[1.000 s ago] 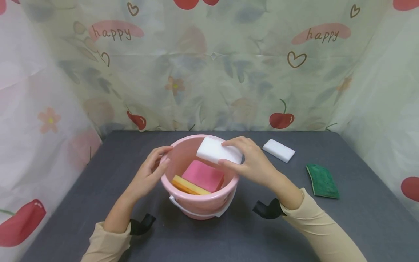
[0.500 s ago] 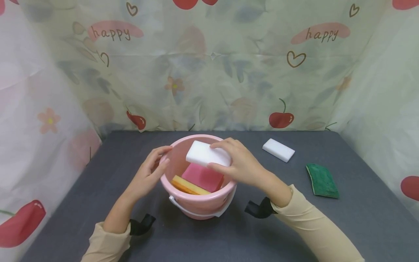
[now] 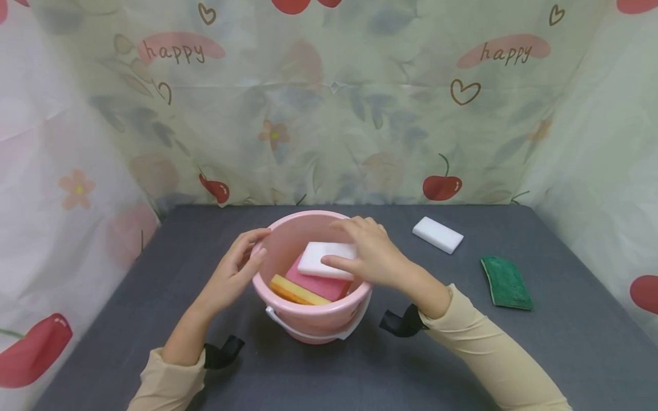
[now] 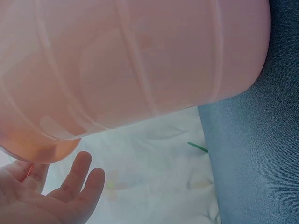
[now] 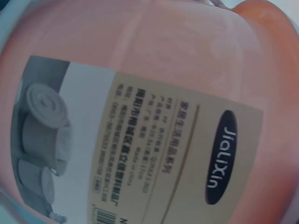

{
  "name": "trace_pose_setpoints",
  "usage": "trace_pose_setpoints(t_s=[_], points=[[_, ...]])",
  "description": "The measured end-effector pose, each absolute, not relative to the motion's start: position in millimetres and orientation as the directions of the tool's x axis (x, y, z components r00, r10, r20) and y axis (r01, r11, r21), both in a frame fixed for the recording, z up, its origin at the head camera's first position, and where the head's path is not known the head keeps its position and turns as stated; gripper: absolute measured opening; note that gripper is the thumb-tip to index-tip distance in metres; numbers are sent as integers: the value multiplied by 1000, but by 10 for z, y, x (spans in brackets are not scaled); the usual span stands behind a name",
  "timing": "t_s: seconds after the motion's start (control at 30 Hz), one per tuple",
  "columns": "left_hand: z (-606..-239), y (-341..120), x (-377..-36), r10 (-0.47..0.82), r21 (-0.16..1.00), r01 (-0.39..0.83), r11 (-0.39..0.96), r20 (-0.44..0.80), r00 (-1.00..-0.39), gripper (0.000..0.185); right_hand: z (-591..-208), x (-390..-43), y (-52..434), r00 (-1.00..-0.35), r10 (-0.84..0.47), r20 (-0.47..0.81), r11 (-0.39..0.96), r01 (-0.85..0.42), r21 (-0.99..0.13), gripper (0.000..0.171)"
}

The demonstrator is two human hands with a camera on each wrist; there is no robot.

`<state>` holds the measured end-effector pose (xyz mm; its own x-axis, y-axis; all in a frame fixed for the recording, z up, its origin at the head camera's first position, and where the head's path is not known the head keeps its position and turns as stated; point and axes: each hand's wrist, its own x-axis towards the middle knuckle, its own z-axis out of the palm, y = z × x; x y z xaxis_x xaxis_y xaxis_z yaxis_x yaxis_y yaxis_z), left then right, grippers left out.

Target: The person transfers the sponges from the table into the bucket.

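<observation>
A pink bucket (image 3: 319, 328) stands upright on the dark table. My left hand (image 3: 233, 271) holds its left rim, thumb and index finger over the edge; in the left wrist view, other fingers (image 4: 81, 170) stay apart from the wall. Inside the bucket, a white sponge (image 3: 316, 260) lies on a pink sponge (image 3: 321, 283), and a yellow sponge (image 3: 295, 290) leans in front. Over the right rim is my right hand (image 3: 377, 254), fingers spread, its thumb overlapping the white sponge in the head view. The right wrist view is filled by the bucket's label (image 5: 173, 154).
A second white sponge (image 3: 438, 234) lies on the table (image 3: 329, 382) at the back right. Nearer, to its right, lies a green scouring pad (image 3: 506, 283). The bucket's white handle (image 3: 308, 337) hangs down in front. Printed curtains (image 3: 334, 137) enclose the back and sides.
My right hand has moved left and lowered the white sponge into the bucket, then let it go onto the pink one. My left hand has stayed at the rim.
</observation>
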<state>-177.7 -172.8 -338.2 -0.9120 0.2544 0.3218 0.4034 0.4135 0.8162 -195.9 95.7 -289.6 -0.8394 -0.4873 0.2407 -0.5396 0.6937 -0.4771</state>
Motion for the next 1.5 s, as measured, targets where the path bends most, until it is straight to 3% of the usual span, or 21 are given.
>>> trace_pose_setpoints(t_s=[0.3,0.63,1.03,1.5], points=[[-3392,-1725,-1778,256,808,422,410,342,-904,40,-2866,-1969,1068,-803,-505,316,638,-594,-490,46],[-3390,-1726,-1776,255,813,416,407,337,-907,41,-2919,-2084,1450,-814,-430,392,609,-581,-540,37],[-3407,-1724,-1790,256,811,431,395,353,-900,39,-3177,-2451,1991,-909,-267,321,705,-411,-578,38],[-3400,-1726,-1777,253,815,410,409,330,-909,41,-3580,-2758,2489,-981,-102,166,776,-183,-603,53]])
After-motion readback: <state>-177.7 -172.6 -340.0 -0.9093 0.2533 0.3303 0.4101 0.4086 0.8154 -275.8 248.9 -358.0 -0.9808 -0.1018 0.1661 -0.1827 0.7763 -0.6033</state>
